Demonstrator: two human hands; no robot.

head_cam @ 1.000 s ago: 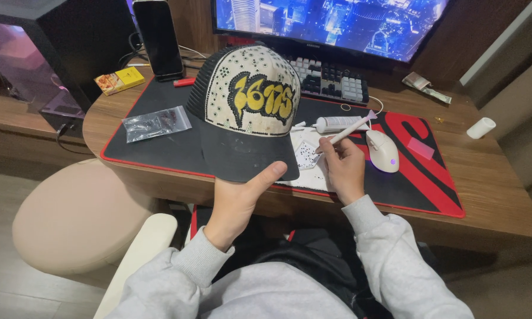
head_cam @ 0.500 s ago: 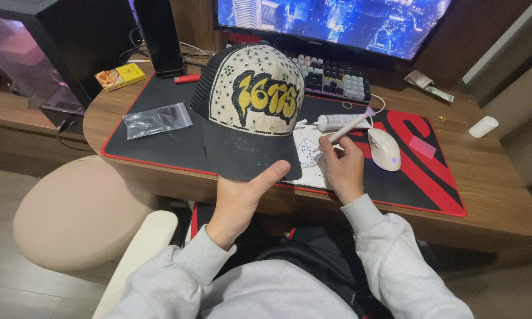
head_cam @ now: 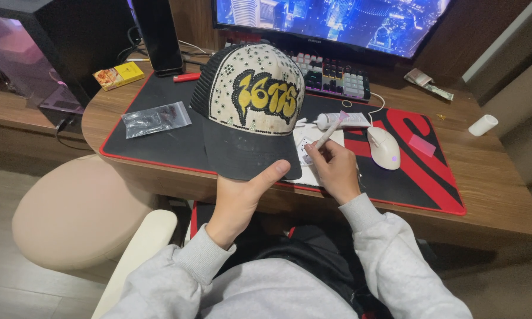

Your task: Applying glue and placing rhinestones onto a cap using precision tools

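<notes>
Monitor point(head_cam: 337, 23) glowing blue behind desk; yellow carton point(head_cam: 119, 75) far left; clear bag point(head_cam: 155, 119), contents unclear.

— What's the left hand point(head_cam: 237, 204) doing?

— It grips the dark brim of a cap point(head_cam: 251, 109), thumb on top, holding it up over the desk mat point(head_cam: 159, 145). The cap's front is white, studded, with yellow lettering; its sides are black mesh.

— And the right hand point(head_cam: 335, 170)?

— It holds a thin white pen point(head_cam: 329, 131), tip down over a small white sheet point(head_cam: 306, 155) just beside the brim.

— What else is around?

— A white mouse point(head_cam: 384, 147) just right of that hand, a white tube point(head_cam: 344, 120) behind the pen, a keyboard point(head_cam: 336, 78) under the monitor point(head_cam: 331, 23), and a clear plastic bag point(head_cam: 155, 119) left of the cap.
</notes>
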